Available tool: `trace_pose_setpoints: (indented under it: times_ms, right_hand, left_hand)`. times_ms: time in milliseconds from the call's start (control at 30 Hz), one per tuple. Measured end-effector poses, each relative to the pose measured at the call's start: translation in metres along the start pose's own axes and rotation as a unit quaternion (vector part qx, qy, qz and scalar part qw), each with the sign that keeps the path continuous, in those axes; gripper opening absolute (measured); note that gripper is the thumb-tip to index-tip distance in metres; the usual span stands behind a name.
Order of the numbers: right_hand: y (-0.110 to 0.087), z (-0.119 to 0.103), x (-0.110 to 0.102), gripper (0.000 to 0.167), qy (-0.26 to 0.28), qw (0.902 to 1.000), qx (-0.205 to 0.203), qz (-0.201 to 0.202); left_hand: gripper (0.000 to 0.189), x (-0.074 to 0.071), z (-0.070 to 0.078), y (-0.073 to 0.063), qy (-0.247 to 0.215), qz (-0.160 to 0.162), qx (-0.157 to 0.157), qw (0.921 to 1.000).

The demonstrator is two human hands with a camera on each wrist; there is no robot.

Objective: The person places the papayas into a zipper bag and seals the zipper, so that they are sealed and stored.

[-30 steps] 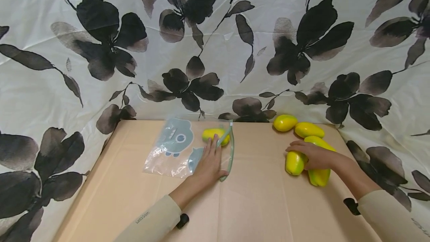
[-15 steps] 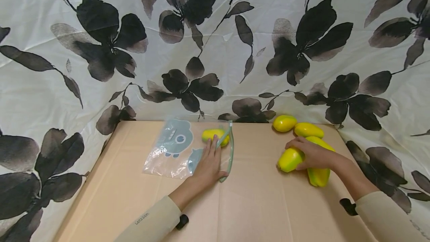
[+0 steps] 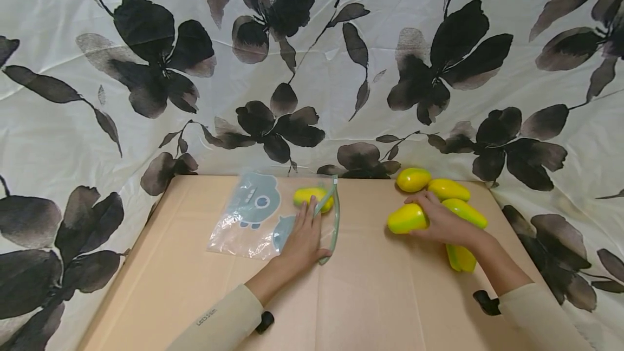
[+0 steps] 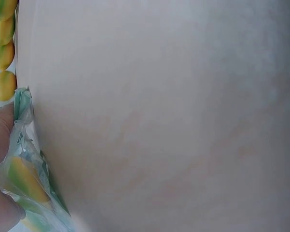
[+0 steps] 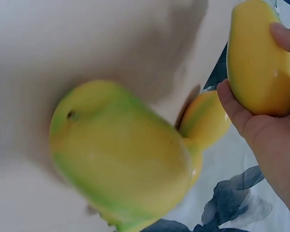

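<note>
In the head view my left hand (image 3: pixel 304 232) rests on a clear zip bag (image 3: pixel 224 237) with blue cartoon prints. Its fingers lie straight over the plastic, and the thumb touches the lower end of the green zip strip (image 3: pixel 335 226). One yellow-green mango (image 3: pixel 304 195) shows through the plastic near the parted mouth. My right hand (image 3: pixel 441 221) holds another mango (image 3: pixel 405 219), thumb and fingers around its right end. The right wrist view shows this held mango (image 5: pixel 263 63) close up. The left wrist view shows the bag's mango (image 4: pixel 26 179) through the plastic.
Several more mangoes sit at the right: one yellow mango (image 3: pixel 413 179) at the back, a second mango (image 3: pixel 448 189) beside it, a third mango (image 3: pixel 465 212) and a front mango (image 3: pixel 460 258). A cardboard surface (image 3: pixel 370 297) lies below, with a floral cloth (image 3: pixel 312 69) behind.
My right hand has moved the held mango left and slightly back, away from the other mangoes. The left hand and the bag have stayed in place.
</note>
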State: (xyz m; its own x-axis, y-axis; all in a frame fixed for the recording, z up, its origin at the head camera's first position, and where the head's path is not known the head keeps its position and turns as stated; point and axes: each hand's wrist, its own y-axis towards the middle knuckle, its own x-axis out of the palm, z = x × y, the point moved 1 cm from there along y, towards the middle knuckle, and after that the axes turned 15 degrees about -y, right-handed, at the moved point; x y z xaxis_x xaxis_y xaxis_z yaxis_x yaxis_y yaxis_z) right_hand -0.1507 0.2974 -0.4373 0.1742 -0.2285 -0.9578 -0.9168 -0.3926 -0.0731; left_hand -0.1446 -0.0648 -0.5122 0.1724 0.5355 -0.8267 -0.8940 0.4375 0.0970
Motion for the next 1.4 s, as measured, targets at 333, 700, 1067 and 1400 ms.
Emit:
trace_pose_setpoints:
  times_ms: [333,700,1067,1400]
  right_hand:
    - [0.021,-0.013,0.014,0.075,0.031,0.9994,-0.004,0.013]
    - [0.059,-0.040,0.040,0.072,0.085,0.9951,-0.039,0.032]
    - [0.082,-0.055,0.050,0.074,0.086,0.9956,-0.015,0.035]
    - [0.096,-0.069,0.050,0.074,0.072,0.9969,-0.002,0.033]
  left_hand:
    - [0.119,0.000,0.002,0.000,0.002,-0.005,-0.004,1.0000]
    - [0.120,0.001,0.000,0.001,0.004,-0.009,-0.010,0.9999]
    - [0.121,0.001,0.000,0.002,0.003,-0.011,-0.010,0.9999]
    - [0.123,0.000,-0.001,0.002,0.016,-0.010,0.005,0.9998]
